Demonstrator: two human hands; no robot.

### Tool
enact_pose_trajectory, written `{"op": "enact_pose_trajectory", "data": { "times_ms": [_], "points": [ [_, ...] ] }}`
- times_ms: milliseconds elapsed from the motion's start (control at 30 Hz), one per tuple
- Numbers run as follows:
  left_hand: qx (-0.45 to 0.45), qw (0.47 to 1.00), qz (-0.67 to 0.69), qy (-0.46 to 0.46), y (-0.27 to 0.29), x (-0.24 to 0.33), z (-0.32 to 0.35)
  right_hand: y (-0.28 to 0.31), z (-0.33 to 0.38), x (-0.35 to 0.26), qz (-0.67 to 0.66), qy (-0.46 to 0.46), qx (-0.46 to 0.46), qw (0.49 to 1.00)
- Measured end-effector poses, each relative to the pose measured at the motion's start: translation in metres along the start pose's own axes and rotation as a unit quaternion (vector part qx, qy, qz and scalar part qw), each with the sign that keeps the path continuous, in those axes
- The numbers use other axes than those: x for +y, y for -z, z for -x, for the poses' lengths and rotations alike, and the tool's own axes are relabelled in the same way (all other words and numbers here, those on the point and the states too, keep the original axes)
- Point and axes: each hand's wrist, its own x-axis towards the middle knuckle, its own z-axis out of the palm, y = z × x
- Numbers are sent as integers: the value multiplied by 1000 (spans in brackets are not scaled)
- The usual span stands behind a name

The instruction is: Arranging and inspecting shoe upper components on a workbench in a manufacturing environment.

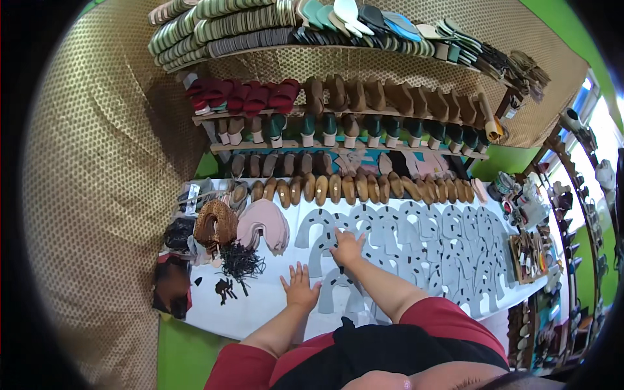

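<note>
Right hand: the right hand (348, 249) is over the middle of the white table (276, 312), its fingers spread apart and touching the gray pieces
Left hand: the left hand (301, 289) is open too, palm down with its fingers fanned out on the front half of the table, left of the gray pieces, holding nothing
Where the gray pieces are: the gray pieces (391, 240) lie under the right hand and just beside the left one, and they go on in rows to the table's right part
How they look: flat and bent like horseshoes, light gray, many lying over each other, with little black tabs (387, 209) on them
Black strips: a messy heap of thin black strips (242, 262) sits on the left part of the table, with a few small black bits (225, 290) near it
Curved piles: a pink pile (263, 218) and a brown pile (207, 224) are on the table's left part, toward the back
Wooden foot shapes: brown foot shapes (349, 190) stand in a row along the table's back edge
Tool box: a box of tools (530, 257) is at the table's right end
Shelves: red slippers (257, 97) and brown shoes (357, 97) sit on a shelf above the table's back edge
</note>
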Motion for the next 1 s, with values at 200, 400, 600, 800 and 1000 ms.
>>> {"op": "enact_pose_trajectory", "data": {
  "times_ms": [200, 400, 600, 800, 1000],
  "points": [
    [-7, 1000, 11, 3, 3, 4, 0, -9, -4, -4, 30, -51, 47, 997],
    [-17, 1000, 26, -4, 5, 3, -5, -17, -15, 11, -24, -12, 45, 999],
    [-15, 999, 35, -1, 4, -2, -5, 0, -36, 3, -86, 55, 58, 993],
    [-24, 999, 32, 1, 4, -2, -5, 7, -89, -19, -114, -4, 104, 988],
    [-24, 1000, 20, -2, 3, 5, -10, -17, -123, -11, -56, -33, 116, 991]
  ]
}}
